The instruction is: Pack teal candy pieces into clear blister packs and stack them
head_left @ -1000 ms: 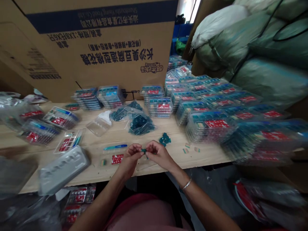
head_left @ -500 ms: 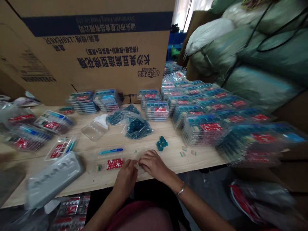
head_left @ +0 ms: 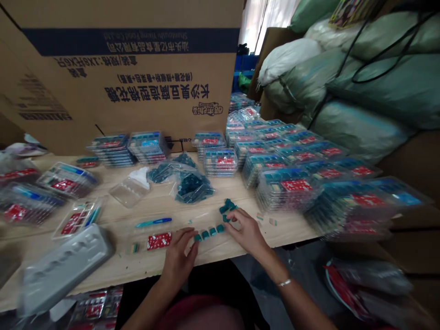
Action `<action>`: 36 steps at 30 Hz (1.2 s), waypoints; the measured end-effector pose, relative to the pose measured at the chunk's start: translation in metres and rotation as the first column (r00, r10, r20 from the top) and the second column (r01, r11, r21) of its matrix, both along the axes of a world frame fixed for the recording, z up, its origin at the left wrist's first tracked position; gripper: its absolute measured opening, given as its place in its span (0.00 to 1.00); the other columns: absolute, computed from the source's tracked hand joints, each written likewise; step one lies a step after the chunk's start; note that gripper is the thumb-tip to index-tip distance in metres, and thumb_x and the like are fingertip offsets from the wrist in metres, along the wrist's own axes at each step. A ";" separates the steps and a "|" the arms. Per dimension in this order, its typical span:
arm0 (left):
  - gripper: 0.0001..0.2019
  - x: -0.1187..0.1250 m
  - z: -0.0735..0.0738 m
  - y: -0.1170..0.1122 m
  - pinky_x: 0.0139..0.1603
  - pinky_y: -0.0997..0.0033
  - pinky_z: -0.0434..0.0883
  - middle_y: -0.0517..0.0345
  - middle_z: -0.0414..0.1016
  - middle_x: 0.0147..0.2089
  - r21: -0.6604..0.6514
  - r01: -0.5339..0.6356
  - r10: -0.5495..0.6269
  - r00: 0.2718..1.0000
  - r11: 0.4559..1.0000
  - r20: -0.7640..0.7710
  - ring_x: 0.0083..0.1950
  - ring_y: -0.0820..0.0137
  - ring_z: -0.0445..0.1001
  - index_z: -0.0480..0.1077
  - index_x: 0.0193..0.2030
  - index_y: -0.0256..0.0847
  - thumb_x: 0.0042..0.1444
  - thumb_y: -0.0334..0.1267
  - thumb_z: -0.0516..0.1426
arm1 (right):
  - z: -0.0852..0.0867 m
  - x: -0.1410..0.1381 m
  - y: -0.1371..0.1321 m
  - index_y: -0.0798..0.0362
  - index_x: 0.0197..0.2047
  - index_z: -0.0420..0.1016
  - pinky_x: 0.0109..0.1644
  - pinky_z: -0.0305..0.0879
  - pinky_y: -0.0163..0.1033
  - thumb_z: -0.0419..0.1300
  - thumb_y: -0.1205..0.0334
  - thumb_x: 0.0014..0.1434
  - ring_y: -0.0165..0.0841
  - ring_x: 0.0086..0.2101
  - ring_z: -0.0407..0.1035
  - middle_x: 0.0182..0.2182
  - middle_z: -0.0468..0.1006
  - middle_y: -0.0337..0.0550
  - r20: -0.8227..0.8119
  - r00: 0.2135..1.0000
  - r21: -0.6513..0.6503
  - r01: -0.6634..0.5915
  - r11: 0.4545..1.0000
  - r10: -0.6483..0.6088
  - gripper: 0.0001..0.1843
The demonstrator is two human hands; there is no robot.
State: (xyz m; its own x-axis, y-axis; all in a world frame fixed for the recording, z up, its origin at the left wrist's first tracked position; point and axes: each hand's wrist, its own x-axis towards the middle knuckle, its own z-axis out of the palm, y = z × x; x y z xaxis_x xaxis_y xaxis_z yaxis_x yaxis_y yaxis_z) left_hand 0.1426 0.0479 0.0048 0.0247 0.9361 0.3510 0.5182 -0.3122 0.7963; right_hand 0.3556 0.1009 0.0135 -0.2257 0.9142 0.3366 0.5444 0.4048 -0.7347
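Observation:
My left hand (head_left: 178, 254) rests on the wooden table (head_left: 158, 263) near its front edge, fingers bent, its fingertips at the left end of a short row of small teal blocks (head_left: 208, 233). My right hand (head_left: 245, 229) lies just right of that row, fingers curled, beside a small heap of loose teal blocks (head_left: 227, 206). I cannot see whether it holds one. A clear blister tray with a red card (head_left: 158, 240) and a blue-handled tool (head_left: 153, 222) lies left of my left hand.
Stacks of filled clear packs (head_left: 299, 183) cover the table's right side. A bag of teal blocks (head_left: 192, 187) sits mid-table. An empty grey tray (head_left: 62, 268) lies front left. A large cardboard box (head_left: 137, 73) stands behind, with stuffed green sacks (head_left: 360, 87) at right.
A second ago both hands pinched a teal piece together above the table. They came down to the surface and moved apart, and a row of teal blocks now shows between them.

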 end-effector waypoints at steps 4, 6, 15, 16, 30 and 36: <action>0.13 0.008 0.018 -0.012 0.41 0.66 0.71 0.54 0.79 0.37 -0.397 0.264 -0.023 0.855 0.879 0.518 0.39 0.66 0.75 0.75 0.39 0.41 0.50 0.45 0.61 | 0.014 -0.021 -0.031 0.51 0.32 0.70 0.35 0.63 0.34 0.60 0.66 0.52 0.29 0.29 0.66 0.27 0.72 0.36 -0.345 0.906 -0.296 -0.353 0.888 0.245 0.02; 0.13 0.009 0.017 -0.020 0.37 0.71 0.70 0.58 0.78 0.30 -0.498 0.357 0.076 0.749 0.790 0.659 0.32 0.71 0.74 0.75 0.33 0.39 0.43 0.45 0.66 | 0.012 -0.028 -0.044 0.52 0.30 0.69 0.33 0.62 0.32 0.61 0.66 0.51 0.28 0.28 0.65 0.26 0.70 0.35 -0.425 0.860 -0.376 -0.453 0.809 0.283 0.04; 0.17 -0.016 0.016 -0.048 0.25 0.79 0.56 0.65 0.66 0.24 -0.581 0.635 0.106 0.623 0.509 0.775 0.23 0.81 0.60 0.70 0.31 0.36 0.43 0.48 0.66 | -0.003 -0.044 -0.064 0.53 0.27 0.64 0.27 0.57 0.29 0.62 0.64 0.47 0.25 0.25 0.59 0.24 0.66 0.33 -0.531 0.768 -0.461 -0.616 0.639 0.358 0.08; 0.17 -0.017 0.018 -0.047 0.26 0.79 0.56 0.65 0.65 0.24 -0.586 0.618 0.075 0.652 0.525 0.755 0.23 0.81 0.60 0.70 0.31 0.36 0.44 0.48 0.66 | -0.003 -0.046 -0.064 0.53 0.28 0.64 0.27 0.57 0.29 0.62 0.64 0.48 0.25 0.25 0.59 0.23 0.66 0.32 -0.526 0.773 -0.452 -0.607 0.654 0.354 0.08; 0.15 -0.017 -0.001 -0.043 0.30 0.73 0.65 0.55 0.72 0.31 -0.469 0.179 -0.020 0.946 0.865 0.323 0.29 0.72 0.67 0.72 0.35 0.38 0.55 0.49 0.55 | -0.006 -0.054 -0.054 0.52 0.33 0.67 0.33 0.64 0.31 0.54 0.74 0.55 0.28 0.31 0.66 0.31 0.70 0.39 -0.095 0.923 0.053 -0.370 0.927 0.374 0.07; 0.10 -0.022 -0.021 -0.035 0.39 0.65 0.70 0.53 0.71 0.35 0.102 0.095 -0.045 0.913 0.990 -0.406 0.36 0.67 0.69 0.70 0.31 0.40 0.59 0.30 0.50 | -0.001 -0.064 0.001 0.53 0.36 0.70 0.43 0.63 0.38 0.59 0.70 0.57 0.34 0.37 0.67 0.32 0.74 0.42 0.339 0.792 0.055 -0.556 0.830 0.508 0.03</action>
